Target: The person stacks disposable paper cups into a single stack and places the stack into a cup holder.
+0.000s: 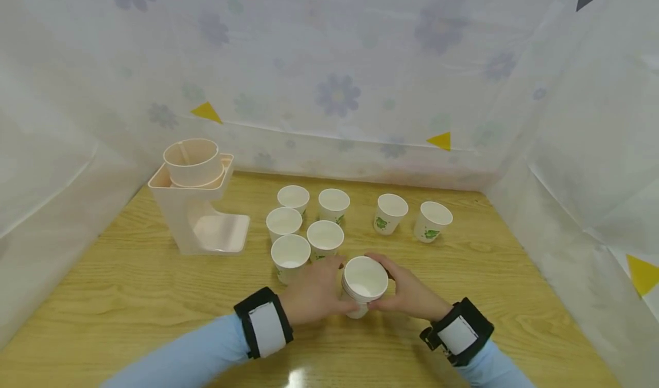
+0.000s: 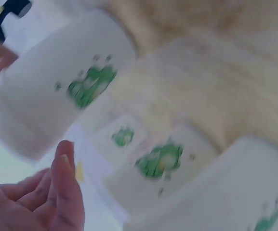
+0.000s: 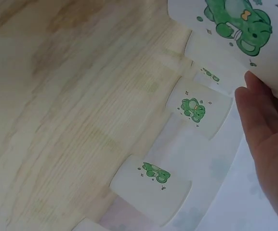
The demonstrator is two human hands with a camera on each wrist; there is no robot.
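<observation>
Cup stack [image 1: 365, 280] sits between both hands, near side of the worktop [image 1: 463, 342], right of the five-cup cluster [image 1: 325, 240]. Left hand [image 1: 315, 292] grips its left side, right hand [image 1: 410, 294] grips its right; neither is nearer, both are on it. Grip is narrow, about one cup wide, thumbs on the near side, fingers round toward the far side.

Axis: near vertical, mouth up, narrow base down. Several rims nest close together just below the top one. Loose cups also stand mouth up, so axes roughly match. Can't call from the head view whether the base touches the worktop; the hands cover part of it and the left wrist view is blurred.

Key relation, my judgement: any draw or lift wants to run along that vertical axis, square to the two-sided grip. Left hand is just beside the cluster's nearest cups, so a leftward swing risks knocking one. Right side has more room: the pair of cups [image 1: 391, 212] stands farther back, apart from the right hand.
</observation>
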